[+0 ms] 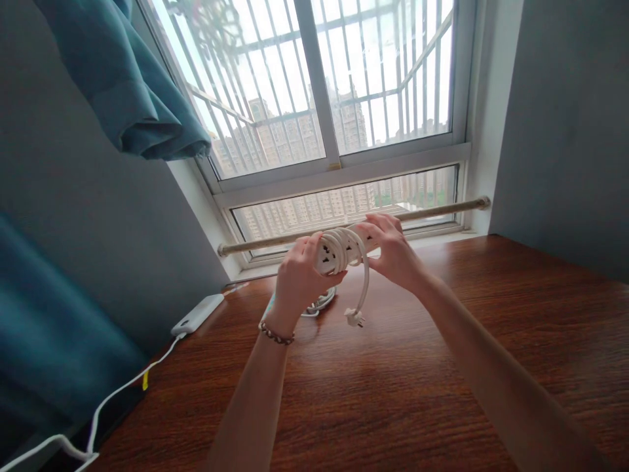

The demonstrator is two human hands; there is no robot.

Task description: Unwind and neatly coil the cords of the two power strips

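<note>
Two hands (301, 278) (392, 252) grasping white power strip (324, 256), cord (366, 282) wound around it, plug (353, 317) hanging

No text, label, brand, number or sign can be read anywhere, neither on the strip (325, 257) and its plug (353, 318) nor on the white box (198, 314)
</note>
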